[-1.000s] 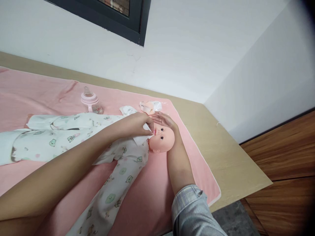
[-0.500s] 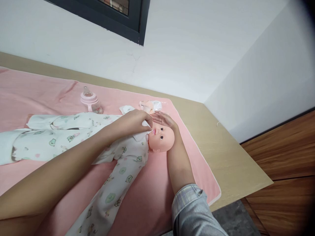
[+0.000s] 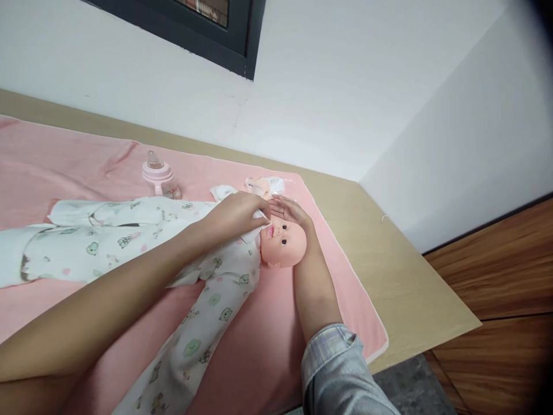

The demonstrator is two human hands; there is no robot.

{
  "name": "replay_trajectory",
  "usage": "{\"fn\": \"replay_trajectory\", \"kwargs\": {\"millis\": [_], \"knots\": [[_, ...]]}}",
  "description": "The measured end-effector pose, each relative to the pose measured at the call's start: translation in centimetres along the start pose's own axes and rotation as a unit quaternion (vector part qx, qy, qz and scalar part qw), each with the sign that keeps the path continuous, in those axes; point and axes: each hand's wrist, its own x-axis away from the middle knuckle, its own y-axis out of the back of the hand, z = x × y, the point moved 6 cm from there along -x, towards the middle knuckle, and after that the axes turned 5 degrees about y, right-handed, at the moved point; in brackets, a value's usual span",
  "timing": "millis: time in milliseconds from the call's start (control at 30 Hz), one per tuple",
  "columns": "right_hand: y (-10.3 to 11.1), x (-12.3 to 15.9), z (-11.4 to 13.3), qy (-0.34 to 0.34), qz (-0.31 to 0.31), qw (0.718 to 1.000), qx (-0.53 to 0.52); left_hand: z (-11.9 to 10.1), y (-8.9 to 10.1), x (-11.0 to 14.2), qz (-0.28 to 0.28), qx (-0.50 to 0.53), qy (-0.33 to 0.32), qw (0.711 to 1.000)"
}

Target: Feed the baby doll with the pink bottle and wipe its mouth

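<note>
A bald baby doll [image 3: 290, 246] lies on its back, head to the right, dressed in white clothes [image 3: 142, 242] printed with green and pink animals. My left hand [image 3: 242, 210] reaches across the doll's chest and pinches a white cloth [image 3: 251, 233], whose tip touches the doll beside its mouth. My right hand [image 3: 290, 208] curves around the far side of the head, fingers stretched out and apart from the thumb. It seems to rest against the head; part of the palm is hidden.
A pink baby bottle [image 3: 158, 174] stands beyond the doll. A small clear packet [image 3: 268, 185] lies near my right hand. Beneath is a pink blanket [image 3: 345, 294] on a wooden table [image 3: 389, 276]. White walls [image 3: 328, 86] and a dark window frame [image 3: 239, 52] rise behind.
My left hand has shifted slightly right, and the cloth's tip sits a little higher beside the doll's mouth. My right hand has stayed in place.
</note>
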Motion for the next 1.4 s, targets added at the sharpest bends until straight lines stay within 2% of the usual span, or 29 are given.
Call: {"fn": "replay_trajectory", "kwargs": {"millis": [200, 400, 600, 800, 967, 1400], "knots": [[-0.6, 0.6, 0.6, -0.004, -0.019, 1.0, 0.006, -0.1, 0.5, 0.2, -0.026, 0.056, -0.027, 0.998], [-1.0, 0.8, 0.8, -0.005, -0.021, 1.0, 0.017, -1.2, 0.4, 0.5, 0.02, 0.107, -0.026, 0.994], [-1.1, 0.9, 0.9, -0.001, -0.02, 0.999, 0.028, -1.1, -0.4, 0.3, 0.024, 0.11, -0.031, 0.993], [-1.2, 0.6, 0.9, 0.009, 0.02, 0.999, 0.023, -0.7, -0.4, 0.2, 0.006, 0.114, 0.001, 0.993], [-1.0, 0.7, 0.8, 0.005, -0.01, 1.0, 0.01, -0.8, -0.2, 0.2, -0.014, 0.13, 0.003, 0.991], [-1.3, 1.1, 0.9, 0.002, -0.033, 0.999, 0.019, -0.1, -0.3, 0.0, -0.025, 0.116, 0.004, 0.993]]}}
